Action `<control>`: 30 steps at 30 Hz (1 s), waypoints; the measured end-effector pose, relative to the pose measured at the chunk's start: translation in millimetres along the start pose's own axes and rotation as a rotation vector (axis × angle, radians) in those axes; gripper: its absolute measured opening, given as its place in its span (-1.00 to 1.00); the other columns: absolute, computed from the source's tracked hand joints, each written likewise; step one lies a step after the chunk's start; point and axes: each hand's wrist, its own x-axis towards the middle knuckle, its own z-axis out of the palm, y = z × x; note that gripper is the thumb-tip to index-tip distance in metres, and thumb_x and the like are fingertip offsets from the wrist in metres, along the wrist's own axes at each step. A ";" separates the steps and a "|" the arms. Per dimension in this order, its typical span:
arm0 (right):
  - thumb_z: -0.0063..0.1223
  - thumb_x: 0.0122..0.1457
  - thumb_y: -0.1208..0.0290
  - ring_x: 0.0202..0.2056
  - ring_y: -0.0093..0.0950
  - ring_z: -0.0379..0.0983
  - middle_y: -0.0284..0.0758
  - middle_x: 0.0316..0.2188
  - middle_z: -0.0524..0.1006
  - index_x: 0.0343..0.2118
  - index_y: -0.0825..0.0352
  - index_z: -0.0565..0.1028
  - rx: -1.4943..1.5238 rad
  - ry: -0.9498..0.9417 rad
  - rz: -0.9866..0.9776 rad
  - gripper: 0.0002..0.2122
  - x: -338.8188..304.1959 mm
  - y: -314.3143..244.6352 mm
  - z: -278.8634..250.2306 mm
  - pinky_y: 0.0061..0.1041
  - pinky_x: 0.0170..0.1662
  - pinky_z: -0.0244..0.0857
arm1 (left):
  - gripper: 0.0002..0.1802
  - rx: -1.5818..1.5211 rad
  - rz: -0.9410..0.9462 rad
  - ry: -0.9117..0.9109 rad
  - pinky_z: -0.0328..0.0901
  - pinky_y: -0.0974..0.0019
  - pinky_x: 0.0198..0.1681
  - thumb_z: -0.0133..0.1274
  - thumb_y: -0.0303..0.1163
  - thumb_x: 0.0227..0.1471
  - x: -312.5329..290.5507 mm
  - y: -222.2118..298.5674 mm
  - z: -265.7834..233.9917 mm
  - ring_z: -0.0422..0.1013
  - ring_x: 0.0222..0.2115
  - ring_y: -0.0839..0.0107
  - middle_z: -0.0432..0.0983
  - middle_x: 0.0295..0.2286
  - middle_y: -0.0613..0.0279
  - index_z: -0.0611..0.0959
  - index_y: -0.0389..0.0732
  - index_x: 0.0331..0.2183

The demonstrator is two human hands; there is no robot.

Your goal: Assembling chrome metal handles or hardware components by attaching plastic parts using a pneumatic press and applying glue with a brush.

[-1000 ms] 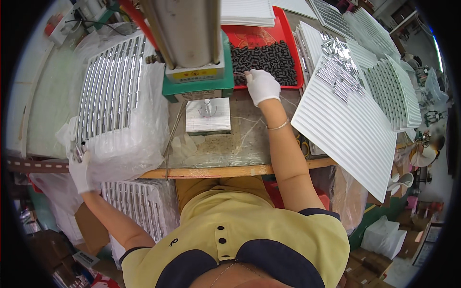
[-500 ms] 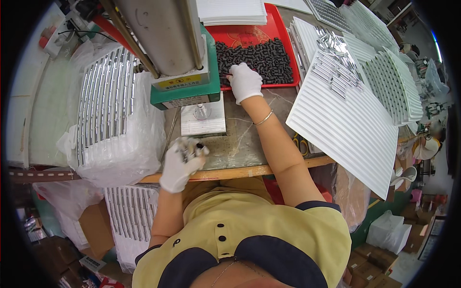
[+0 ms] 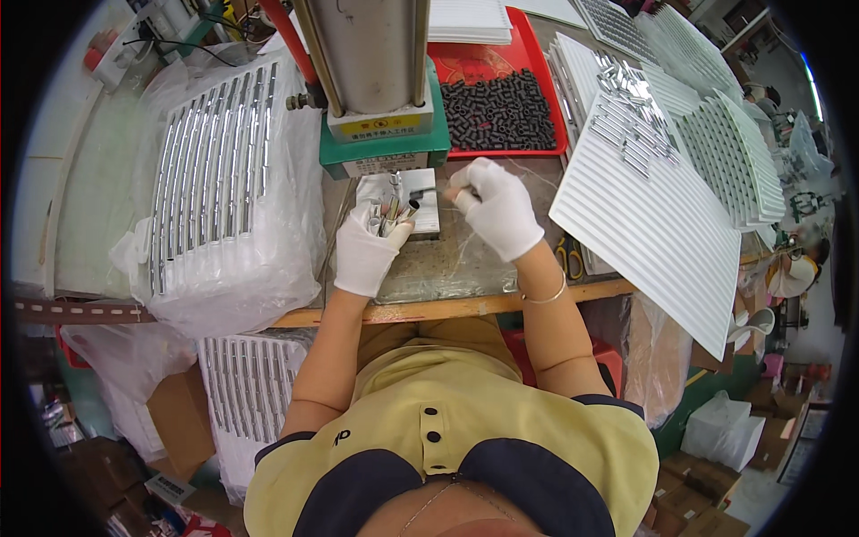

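My left hand (image 3: 365,257), in a white glove, is closed around several short shiny metal tubes (image 3: 390,215) whose ends stick up past the fingers. It is just in front of the white block (image 3: 428,213) under the press (image 3: 383,134). My right hand (image 3: 503,213), also gloved, is to the right of that block with thumb and fingers pinched together. A small black plastic sleeve (image 3: 423,192), smeared by motion, shows at its fingertips, near the tube ends. The red tray (image 3: 560,107) holds a heap of similar black sleeves (image 3: 501,112) behind my right hand.
Rows of chrome tubes (image 3: 215,170) in plastic wrap lie left of the press. On the right, loose metal tubes (image 3: 635,121) lie on a ribbed white sheet (image 3: 640,219). Yellow-handled scissors (image 3: 569,258) lie near the wooden table edge (image 3: 447,309).
My right hand has come back from the tray toward my left hand, bringing a black sleeve. My left hand has moved up and right toward the block, still holding the tubes. The view has shifted slightly.
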 end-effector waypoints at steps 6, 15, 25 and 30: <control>0.07 -0.05 0.46 -0.43 -0.25 0.44 -0.32 -0.46 0.46 -0.50 0.26 0.47 -0.244 0.007 -0.117 -0.96 -15.0 -21.1 -29.2 -0.34 -0.37 0.32 | -0.76 -0.081 0.069 -0.046 0.29 0.45 -0.43 0.22 -0.49 -0.21 -5.4 5.6 13.7 0.41 -0.50 0.55 0.51 -0.50 0.26 0.54 -0.32 -0.42; -0.02 0.06 0.24 -0.36 -0.20 0.45 -0.21 -0.40 0.51 -0.36 0.25 0.51 -0.488 -0.271 -0.054 -0.80 -1.7 -27.4 -102.4 -0.32 -0.24 0.32 | -0.75 0.144 0.265 -0.071 0.28 0.42 -0.47 0.26 -0.44 -0.25 -11.6 -4.0 32.6 0.38 -0.56 0.45 0.48 -0.52 0.21 0.53 -0.25 -0.47; 0.05 -0.03 0.24 -0.22 -0.16 0.47 -0.13 -0.28 0.53 -0.31 0.26 0.55 -0.833 -0.052 0.586 -0.75 63.9 142.9 -160.6 -0.29 -0.14 0.33 | -0.70 -0.091 0.065 -0.145 0.26 0.53 -0.41 0.26 -0.49 -0.24 -12.6 -3.3 37.9 0.36 -0.50 0.62 0.48 -0.48 0.34 0.52 -0.29 -0.39; 0.08 -0.02 0.34 -0.29 -0.18 0.50 -0.11 -0.34 0.55 -0.37 0.35 0.54 -0.729 0.103 0.415 -0.80 62.9 98.4 -166.0 -0.26 -0.23 0.37 | -0.72 -0.039 0.024 -0.113 0.27 0.51 -0.38 0.26 -0.48 -0.24 -9.4 -3.7 34.3 0.38 -0.47 0.59 0.50 -0.45 0.30 0.53 -0.29 -0.41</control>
